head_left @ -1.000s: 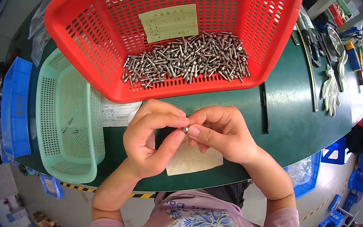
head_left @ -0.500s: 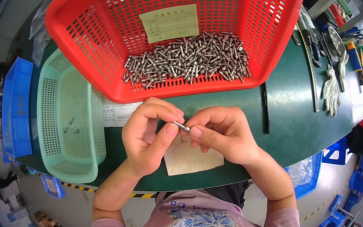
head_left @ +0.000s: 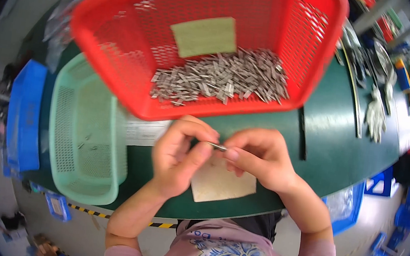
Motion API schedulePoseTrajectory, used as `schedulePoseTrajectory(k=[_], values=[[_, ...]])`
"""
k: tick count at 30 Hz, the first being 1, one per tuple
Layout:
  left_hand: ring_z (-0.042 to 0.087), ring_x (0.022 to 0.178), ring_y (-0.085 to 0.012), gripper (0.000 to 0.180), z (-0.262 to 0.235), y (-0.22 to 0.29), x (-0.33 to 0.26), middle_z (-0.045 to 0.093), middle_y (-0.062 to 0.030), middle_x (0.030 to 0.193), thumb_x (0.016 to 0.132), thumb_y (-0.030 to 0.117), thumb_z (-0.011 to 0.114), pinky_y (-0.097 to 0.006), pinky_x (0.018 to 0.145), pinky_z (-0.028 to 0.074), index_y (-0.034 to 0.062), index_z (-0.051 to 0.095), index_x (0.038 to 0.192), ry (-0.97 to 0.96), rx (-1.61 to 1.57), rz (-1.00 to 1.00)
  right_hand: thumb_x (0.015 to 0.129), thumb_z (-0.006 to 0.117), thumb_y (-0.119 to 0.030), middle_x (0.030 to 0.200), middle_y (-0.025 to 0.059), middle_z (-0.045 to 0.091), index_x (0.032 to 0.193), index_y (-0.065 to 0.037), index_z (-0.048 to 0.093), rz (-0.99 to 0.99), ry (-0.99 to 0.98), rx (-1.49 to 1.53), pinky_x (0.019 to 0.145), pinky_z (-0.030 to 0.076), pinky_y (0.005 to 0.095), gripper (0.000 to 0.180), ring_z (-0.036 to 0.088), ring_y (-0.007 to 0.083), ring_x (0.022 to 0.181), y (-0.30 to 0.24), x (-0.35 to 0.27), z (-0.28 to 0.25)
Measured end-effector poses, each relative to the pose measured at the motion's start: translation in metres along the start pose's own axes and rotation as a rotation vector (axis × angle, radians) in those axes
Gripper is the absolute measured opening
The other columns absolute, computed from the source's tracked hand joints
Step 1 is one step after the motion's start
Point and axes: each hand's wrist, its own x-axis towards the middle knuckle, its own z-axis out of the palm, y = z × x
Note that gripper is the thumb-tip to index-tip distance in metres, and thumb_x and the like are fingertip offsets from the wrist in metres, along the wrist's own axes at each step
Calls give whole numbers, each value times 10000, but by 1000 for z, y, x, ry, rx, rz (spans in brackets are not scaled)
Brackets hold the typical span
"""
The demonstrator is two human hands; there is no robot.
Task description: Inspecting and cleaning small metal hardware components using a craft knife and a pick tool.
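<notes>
Both hands meet over the near edge of a dark green table (head_left: 336, 144). My left hand (head_left: 178, 155) and my right hand (head_left: 258, 155) pinch a small silver metal pin (head_left: 217, 146) between their fingertips, one at each end. Under the hands lies a tan paper sheet (head_left: 221, 184). Just beyond them stands a red mesh basket (head_left: 119, 76) that holds a heap of several similar metal pins (head_left: 221, 76) and a pale green card (head_left: 203, 35).
A light green mesh basket (head_left: 69, 127) with a few pins in it sits at the left, next to a blue bin (head_left: 24, 116). White gloves (head_left: 375, 113) and tools lie at the far right of the table. Blue crates stand on the floor at the right.
The view has shifted and blurred slightly. My left fingers have slid along the pin, and both hands sit a little lower and further right than before.
</notes>
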Motion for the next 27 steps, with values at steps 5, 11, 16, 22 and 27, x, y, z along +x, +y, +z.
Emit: schedulePoseTrajectory(k=[5,11,16,22,27], values=[[537,839,-146,86,-2,-6,-11,547,-51,884,830,102,588,-272,755,433,38,555,877,59,212,33,823,610,-167,651,37,565,779,3,612,-31,105,-174,468,383,213,176,507,100,529,18,-3,4],[481,727,-283,102,6,40,-19,473,-87,768,788,91,564,-387,645,380,58,471,762,231,612,595,838,579,-141,671,31,526,823,-23,594,-81,147,-76,515,349,222,120,448,102,571,15,-27,1],[486,699,-294,93,-43,75,-61,475,-89,739,741,59,569,-403,623,374,54,482,774,675,1301,391,836,567,-121,681,36,530,839,-11,594,-69,75,-166,547,361,239,114,451,109,601,12,-27,1],[496,711,-283,108,-61,68,-46,491,-98,752,733,81,606,-400,645,398,53,505,762,714,1395,322,824,584,-140,672,14,523,811,-2,598,-161,186,-427,570,369,244,140,444,109,604,5,-27,-6],[531,694,-289,135,-28,76,-24,533,-81,719,692,74,674,-392,603,416,72,540,710,506,1075,522,836,585,-104,657,10,523,843,-4,611,-284,329,-677,484,343,202,104,434,69,542,3,-31,-13]])
